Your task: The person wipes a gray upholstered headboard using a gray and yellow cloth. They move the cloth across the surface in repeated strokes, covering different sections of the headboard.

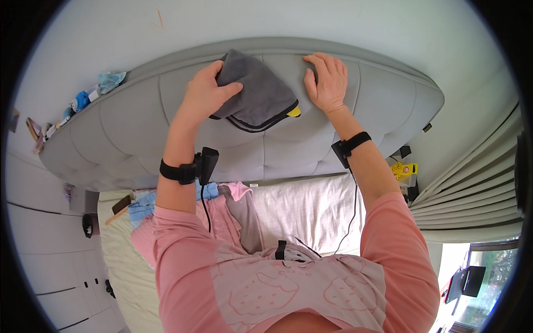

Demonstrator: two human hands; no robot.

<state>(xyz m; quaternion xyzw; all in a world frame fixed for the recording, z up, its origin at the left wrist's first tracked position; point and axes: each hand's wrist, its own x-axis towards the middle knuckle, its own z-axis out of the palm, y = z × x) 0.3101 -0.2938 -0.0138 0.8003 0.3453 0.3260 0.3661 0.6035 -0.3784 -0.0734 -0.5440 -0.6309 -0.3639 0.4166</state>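
A folded grey plush cloth (258,91) with black edging and a bit of yellow at its lower right corner lies against the top part of a grey padded headboard (291,145). My left hand (212,89) grips the cloth's left side, thumb on its front face. To the right of the cloth, my right hand (327,81) rests on the headboard near its top seam with fingers bent, apart from the cloth; it appears to hold nothing, though its palm is hidden. Each forearm wears a black strap with a small black device and a cable.
Along the headboard's left top stand small items, among them a blue face mask (111,81). Below is a bed with folded pink and blue clothes (143,208) and a brush (120,205). A yellow-packed item (404,170) and a curtain (466,195) are at the right.
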